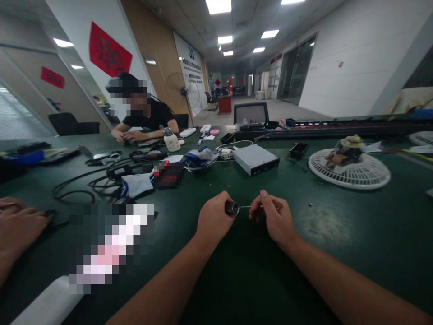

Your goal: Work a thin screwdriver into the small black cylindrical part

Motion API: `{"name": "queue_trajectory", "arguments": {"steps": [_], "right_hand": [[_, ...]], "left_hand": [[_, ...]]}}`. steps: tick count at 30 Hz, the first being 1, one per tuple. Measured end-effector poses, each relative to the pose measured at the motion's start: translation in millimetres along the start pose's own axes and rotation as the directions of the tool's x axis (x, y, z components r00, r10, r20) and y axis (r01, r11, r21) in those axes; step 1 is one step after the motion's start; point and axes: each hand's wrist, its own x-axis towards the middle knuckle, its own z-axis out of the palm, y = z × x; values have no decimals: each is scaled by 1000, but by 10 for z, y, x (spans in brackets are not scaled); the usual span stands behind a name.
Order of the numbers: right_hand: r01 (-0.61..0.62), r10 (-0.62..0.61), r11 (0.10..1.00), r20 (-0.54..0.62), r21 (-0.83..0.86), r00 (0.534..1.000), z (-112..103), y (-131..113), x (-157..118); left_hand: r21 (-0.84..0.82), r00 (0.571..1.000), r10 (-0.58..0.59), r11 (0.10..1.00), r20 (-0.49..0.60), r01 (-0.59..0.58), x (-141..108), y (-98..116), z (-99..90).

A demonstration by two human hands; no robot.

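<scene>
Cylindrical part, dark, was grasped in the left hand over the green table; apparent screwdriver, thin-shafted, was held in the right hand. Loose grip risked slippage.

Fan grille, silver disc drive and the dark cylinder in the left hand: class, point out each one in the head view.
White fan grille (365, 175): head view, on its front ribs.
Silver disc drive (255, 156): head view, on its flat top.
Dark cylinder (233, 208): head view, on its round end.
</scene>
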Motion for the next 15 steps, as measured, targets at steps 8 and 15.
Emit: {"name": "queue_trajectory", "arguments": {"steps": [8, 15], "right_hand": [[-17, 17, 1000, 34, 9, 999, -2, 17, 1], [10, -13, 999, 85, 35, 996, -9, 16, -9]], "left_hand": [[-3, 1000, -1, 1000, -11, 1, -6, -8, 9], [-7, 1000, -10, 1000, -16, 10, -2, -8, 2]]}}
